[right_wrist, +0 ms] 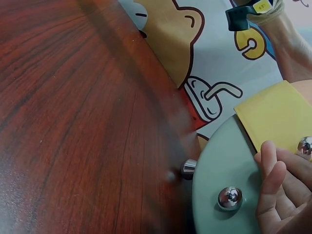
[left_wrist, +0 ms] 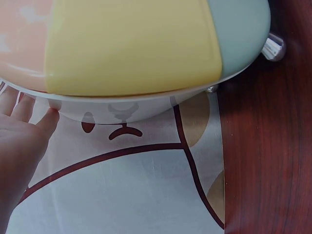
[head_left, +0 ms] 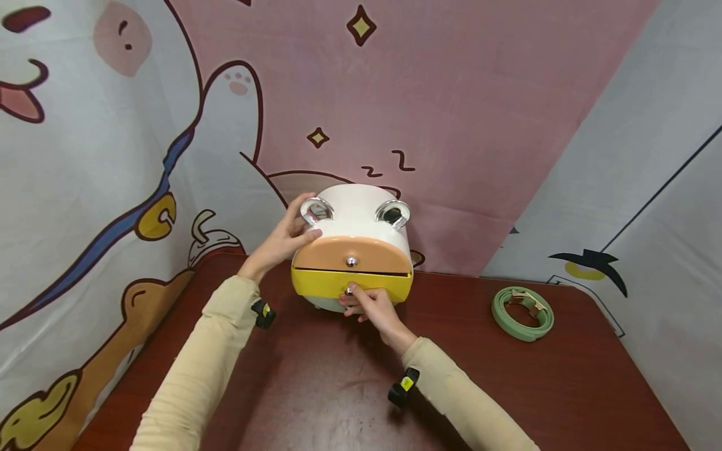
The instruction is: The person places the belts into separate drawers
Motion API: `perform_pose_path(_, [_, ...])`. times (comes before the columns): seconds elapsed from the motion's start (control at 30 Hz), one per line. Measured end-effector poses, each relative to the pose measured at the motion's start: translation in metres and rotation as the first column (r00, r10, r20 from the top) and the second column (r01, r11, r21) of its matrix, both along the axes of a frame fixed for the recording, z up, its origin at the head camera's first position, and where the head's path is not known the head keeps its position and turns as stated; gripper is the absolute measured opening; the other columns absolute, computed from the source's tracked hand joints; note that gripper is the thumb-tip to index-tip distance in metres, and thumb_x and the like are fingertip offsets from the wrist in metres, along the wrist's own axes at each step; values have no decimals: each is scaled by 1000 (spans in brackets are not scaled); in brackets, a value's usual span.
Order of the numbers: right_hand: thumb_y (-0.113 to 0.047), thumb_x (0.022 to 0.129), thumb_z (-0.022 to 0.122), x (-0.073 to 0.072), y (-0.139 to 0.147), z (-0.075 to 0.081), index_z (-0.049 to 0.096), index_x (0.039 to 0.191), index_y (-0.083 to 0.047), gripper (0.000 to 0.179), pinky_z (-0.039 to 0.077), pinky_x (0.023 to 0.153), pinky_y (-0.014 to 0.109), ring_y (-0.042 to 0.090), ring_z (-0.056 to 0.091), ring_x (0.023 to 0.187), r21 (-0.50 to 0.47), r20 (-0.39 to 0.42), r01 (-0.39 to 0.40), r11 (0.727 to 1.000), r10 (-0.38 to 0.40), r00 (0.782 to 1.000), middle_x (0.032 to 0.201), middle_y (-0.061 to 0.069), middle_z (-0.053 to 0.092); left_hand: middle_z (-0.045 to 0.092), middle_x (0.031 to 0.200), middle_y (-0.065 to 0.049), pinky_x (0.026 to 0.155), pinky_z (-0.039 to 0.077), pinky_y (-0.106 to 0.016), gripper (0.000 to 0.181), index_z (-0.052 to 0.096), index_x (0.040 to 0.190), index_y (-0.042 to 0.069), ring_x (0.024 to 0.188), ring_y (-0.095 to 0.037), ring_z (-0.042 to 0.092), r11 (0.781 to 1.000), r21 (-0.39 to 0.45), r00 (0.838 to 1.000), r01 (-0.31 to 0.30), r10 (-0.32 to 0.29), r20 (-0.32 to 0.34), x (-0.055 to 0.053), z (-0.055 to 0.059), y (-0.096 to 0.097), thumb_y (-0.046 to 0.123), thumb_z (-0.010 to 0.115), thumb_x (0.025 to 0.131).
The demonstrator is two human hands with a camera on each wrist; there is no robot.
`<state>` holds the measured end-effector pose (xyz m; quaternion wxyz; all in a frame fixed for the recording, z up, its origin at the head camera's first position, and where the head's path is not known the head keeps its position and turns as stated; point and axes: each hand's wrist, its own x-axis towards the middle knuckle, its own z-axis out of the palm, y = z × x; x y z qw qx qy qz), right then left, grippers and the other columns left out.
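A glossy white, rounded drawer box (head_left: 356, 213) stands far on the red-brown wooden bench (head_left: 327, 388). Left hand (head_left: 282, 241) presses its left side; right hand (head_left: 376, 310) pinches its yellow drawer (head_left: 320, 283) by the round silver knob (head_left: 348, 290). Probably light, stiff, slippery; best gripped there.

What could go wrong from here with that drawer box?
1. The box could slide or tip if pulled hard: it stands on small metal feet, and the left hand steadies just one side.
2. The yellow drawer sticks out past the green drawer; with the right hand at its knob, a sharp tug might bring it right out.
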<state>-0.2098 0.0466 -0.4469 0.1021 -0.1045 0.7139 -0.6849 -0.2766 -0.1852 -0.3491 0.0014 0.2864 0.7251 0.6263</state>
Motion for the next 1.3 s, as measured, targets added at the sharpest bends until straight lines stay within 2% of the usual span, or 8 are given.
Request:
perform_pose_path(0.23, [-41, 98, 54, -5, 1, 0, 73, 104, 4, 49, 46, 55, 25, 20, 69, 74, 9, 6, 0, 1000, 0, 1000, 94, 15, 72, 47, 135, -25, 85, 50, -32, 75, 13, 153, 18, 113, -27, 55, 1000, 6, 1000, 8, -8, -12, -2, -2, -1, -4, 55, 95])
perform_pose_path(0.43, [-43, 98, 55, -10, 3, 0, 73, 106, 2, 49, 46, 56, 25, 21, 69, 77, 5, 45, -5, 1000, 5, 999, 97, 14, 72, 48, 135, -25, 84, 50, -32, 75, 14, 153, 19, 112, -25, 56, 1000, 20, 1000, 23, -22, -13, -3, -2, 0, -5, 55, 95])
perform_pose_path(0.7, [-45, 96, 56, -11, 2, -1, 73, 106, 0, 49, 49, 60, 29, 20, 69, 78, 6, 65, 3, 1000, -3, 998, 97, 13, 72, 47, 135, -24, 83, 50, -31, 74, 15, 153, 20, 111, -25, 56, 1000, 20, 1000, 21, -21, -12, -1, -1, -1, -4, 56, 95])
perform_pose_path(0.87, [-48, 95, 57, -10, 1, -2, 74, 106, 0, 52, 48, 59, 27, 18, 68, 77, -6, 82, 10, 1000, -10, 997, 97, 13, 72, 48, 134, -26, 83, 51, -32, 74, 15, 153, 18, 110, -25, 57, 999, 33, 999, 27, -27, -20, -3, -2, -1, -6, 54, 95])
perform_pose_path(1.1, [-49, 96, 53, -6, -1, 1, 72, 106, 2, 56, 46, 56, 23, 15, 68, 74, -1, 111, 14, 1000, -13, 994, 95, 13, 72, 48, 133, -25, 82, 50, -31, 73, 15, 152, 18, 109, -24, 57, 999, 36, 999, 30, -30, -19, -4, -2, -1, -6, 54, 95])
perform_pose_path(1.13, [-48, 98, 51, -3, -1, 4, 71, 108, 4, 56, 45, 56, 23, 18, 69, 76, -3, 121, 3, 1000, -3, 993, 97, 15, 72, 48, 133, -25, 82, 50, -31, 73, 15, 152, 18, 109, -24, 57, 999, 35, 999, 32, -31, -20, -4, -2, -1, -6, 54, 95])
perform_pose_path(1.3, [-55, 99, 42, 6, -3, -4, 67, 113, 8, 69, 46, 58, 23, 16, 68, 76, -34, 146, -25, 999, 30, 989, 95, 14, 72, 48, 134, -24, 83, 50, -31, 74, 14, 152, 17, 110, -24, 57, 999, 27, 999, 32, -31, -27, -3, -2, -1, -5, 54, 95])
